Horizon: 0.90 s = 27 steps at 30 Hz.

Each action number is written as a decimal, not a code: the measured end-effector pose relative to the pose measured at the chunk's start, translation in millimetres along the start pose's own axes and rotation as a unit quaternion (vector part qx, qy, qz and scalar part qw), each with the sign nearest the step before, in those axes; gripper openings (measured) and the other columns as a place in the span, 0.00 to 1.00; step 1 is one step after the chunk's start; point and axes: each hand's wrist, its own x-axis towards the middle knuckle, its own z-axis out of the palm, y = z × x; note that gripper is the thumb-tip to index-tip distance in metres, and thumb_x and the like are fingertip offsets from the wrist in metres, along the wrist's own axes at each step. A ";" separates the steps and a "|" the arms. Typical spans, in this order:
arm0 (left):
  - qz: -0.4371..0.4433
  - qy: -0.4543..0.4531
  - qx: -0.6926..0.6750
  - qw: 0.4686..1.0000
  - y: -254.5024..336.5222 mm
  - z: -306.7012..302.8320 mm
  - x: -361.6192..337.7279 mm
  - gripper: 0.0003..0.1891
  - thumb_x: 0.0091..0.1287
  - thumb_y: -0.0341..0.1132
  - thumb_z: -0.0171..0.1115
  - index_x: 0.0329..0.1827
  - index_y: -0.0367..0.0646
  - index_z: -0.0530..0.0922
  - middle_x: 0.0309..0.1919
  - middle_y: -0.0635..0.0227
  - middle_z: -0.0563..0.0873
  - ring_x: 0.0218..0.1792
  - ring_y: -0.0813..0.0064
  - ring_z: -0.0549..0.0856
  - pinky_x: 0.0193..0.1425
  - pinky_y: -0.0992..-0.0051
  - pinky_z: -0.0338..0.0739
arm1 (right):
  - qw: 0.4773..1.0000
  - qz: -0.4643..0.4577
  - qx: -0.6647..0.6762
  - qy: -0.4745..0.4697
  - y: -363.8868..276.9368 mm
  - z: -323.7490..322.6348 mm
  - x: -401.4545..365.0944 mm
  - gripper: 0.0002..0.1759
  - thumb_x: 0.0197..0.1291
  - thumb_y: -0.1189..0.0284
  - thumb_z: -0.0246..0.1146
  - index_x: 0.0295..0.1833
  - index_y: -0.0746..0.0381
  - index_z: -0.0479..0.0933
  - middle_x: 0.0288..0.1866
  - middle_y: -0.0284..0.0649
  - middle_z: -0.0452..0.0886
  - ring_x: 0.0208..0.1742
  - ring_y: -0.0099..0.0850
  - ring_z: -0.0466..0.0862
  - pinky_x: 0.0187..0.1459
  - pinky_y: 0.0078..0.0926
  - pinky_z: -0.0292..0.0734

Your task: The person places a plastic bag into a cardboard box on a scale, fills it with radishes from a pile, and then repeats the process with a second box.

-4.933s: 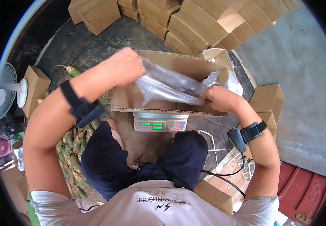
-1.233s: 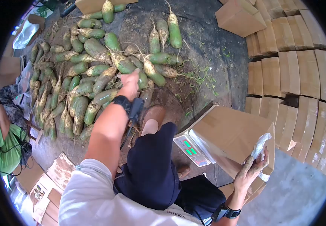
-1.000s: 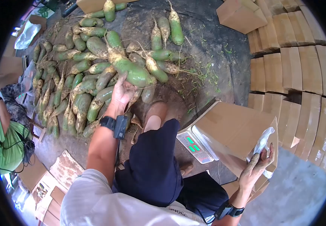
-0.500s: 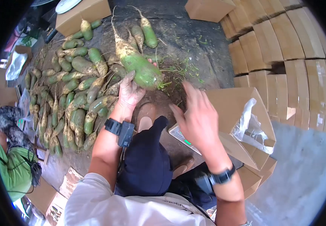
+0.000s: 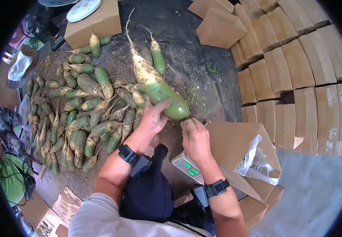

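A large green radish with a pale, soil-marked root end slants across the middle, its thin tail pointing up and away. My left hand is wrapped round its green lower part. Close to the radish's blunt end is my right hand, its fingers curled together; what they pinch, if anything, is hidden. A scale with green digits lies just below my right hand. More green radishes are heaped to the left, and a smaller radish lies beyond the held one.
An open cardboard box with a plastic liner stands at my right. Stacked cartons line the right side. Leaf scraps litter the dark ground sheet. At the far left is another person in a green garment. A carton holds up a white round lid.
My right hand has come down and closed beside the radish's blunt end, where leaf stubs showed before. The held radish sits lower and farther right in view.
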 end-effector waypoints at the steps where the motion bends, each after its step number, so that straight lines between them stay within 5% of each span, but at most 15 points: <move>1: 0.021 0.013 0.031 0.999 -0.9 -1.8 4.8 0.30 0.57 0.18 0.62 0.63 0.43 0.63 0.53 0.61 0.78 0.57 0.63 0.78 0.61 0.62 0.76 | 1.000 0.010 0.017 0.013 -6.4 -3.0 0.7 0.04 0.58 0.78 0.60 0.39 0.67 0.75 0.35 0.50 0.79 0.37 0.51 0.80 0.39 0.44 0.76; 3: 0.049 0.038 0.126 0.990 2.9 -6.9 15.2 0.30 0.57 0.16 0.62 0.62 0.41 0.63 0.52 0.61 0.78 0.54 0.67 0.80 0.58 0.64 0.77 | 0.997 0.028 0.053 0.041 -16.8 -9.5 4.8 0.07 0.58 0.78 0.60 0.42 0.65 0.78 0.38 0.50 0.81 0.39 0.48 0.81 0.40 0.43 0.77; 6: 0.120 0.010 0.225 0.967 8.8 -12.6 23.5 0.26 0.56 0.18 0.64 0.58 0.38 0.68 0.55 0.57 0.79 0.54 0.68 0.80 0.59 0.65 0.75 | 1.000 0.021 -0.012 0.002 -24.5 -41.5 32.4 0.25 0.53 0.82 0.59 0.60 0.58 0.74 0.55 0.52 0.76 0.56 0.47 0.76 0.53 0.41 0.73; 10: 0.294 0.044 0.548 0.782 26.6 -7.1 21.8 0.37 0.50 0.25 0.71 0.64 0.41 0.64 0.54 0.53 0.76 0.54 0.59 0.79 0.58 0.59 0.75 | 0.967 0.037 -0.252 -0.002 -27.7 -49.7 46.9 0.39 0.51 0.83 0.57 0.72 0.53 0.62 0.72 0.49 0.60 0.74 0.49 0.58 0.70 0.49 0.55; 13: 0.327 0.095 0.688 0.641 34.6 -1.3 11.3 0.42 0.44 0.27 0.74 0.67 0.44 0.65 0.58 0.49 0.73 0.59 0.50 0.74 0.62 0.57 0.70 | 0.986 0.020 -0.166 -0.022 -41.1 -72.5 44.9 0.46 0.51 0.80 0.63 0.76 0.50 0.54 0.77 0.44 0.53 0.78 0.49 0.48 0.73 0.54 0.44; 16: 0.289 0.086 0.753 0.585 40.1 16.5 -11.9 0.45 0.42 0.26 0.73 0.69 0.51 0.65 0.61 0.50 0.70 0.62 0.45 0.70 0.64 0.52 0.66 | 0.960 -0.068 -0.269 -0.033 -62.6 -92.7 45.2 0.43 0.49 0.78 0.63 0.74 0.51 0.58 0.75 0.45 0.57 0.77 0.45 0.52 0.73 0.51 0.47; 19: 0.350 -0.007 0.776 0.525 46.5 47.8 -32.9 0.46 0.41 0.27 0.73 0.69 0.52 0.65 0.59 0.53 0.72 0.62 0.48 0.70 0.66 0.49 0.64 | 0.938 -0.163 -0.305 -0.016 -66.8 -112.9 44.5 0.40 0.48 0.75 0.63 0.71 0.53 0.64 0.69 0.44 0.67 0.73 0.39 0.61 0.73 0.50 0.48; 22: 0.401 -0.098 0.776 0.477 50.6 101.8 -53.7 0.44 0.40 0.27 0.73 0.67 0.56 0.68 0.59 0.62 0.74 0.61 0.56 0.72 0.65 0.50 0.61 | 0.913 -0.154 -0.376 0.040 -56.1 -151.0 32.5 0.35 0.48 0.73 0.62 0.66 0.54 0.68 0.59 0.39 0.75 0.65 0.35 0.71 0.69 0.45 0.60; 25: 0.470 -0.198 0.750 0.420 44.3 164.0 -73.4 0.39 0.39 0.21 0.69 0.61 0.46 0.72 0.54 0.61 0.78 0.57 0.57 0.75 0.63 0.56 0.66 | 0.919 -0.099 -0.379 0.046 -49.0 -203.6 -2.9 0.28 0.49 0.71 0.62 0.60 0.57 0.73 0.42 0.37 0.78 0.49 0.32 0.79 0.54 0.37 0.74; 26: 0.488 -0.239 0.733 0.408 37.3 182.5 -77.6 0.38 0.39 0.21 0.68 0.61 0.46 0.72 0.53 0.62 0.79 0.56 0.57 0.76 0.63 0.57 0.66 | 0.916 -0.091 -0.385 0.068 -41.3 -219.3 -17.1 0.30 0.48 0.72 0.63 0.61 0.58 0.72 0.41 0.37 0.77 0.44 0.34 0.80 0.43 0.33 0.78; 27: 0.508 -0.276 0.715 0.394 28.3 201.5 -80.3 0.38 0.39 0.21 0.68 0.61 0.47 0.72 0.52 0.63 0.79 0.56 0.58 0.76 0.62 0.57 0.66 | 0.923 -0.072 -0.370 0.083 -35.0 -236.0 -32.8 0.31 0.46 0.73 0.64 0.61 0.58 0.72 0.41 0.38 0.77 0.44 0.35 0.80 0.43 0.34 0.78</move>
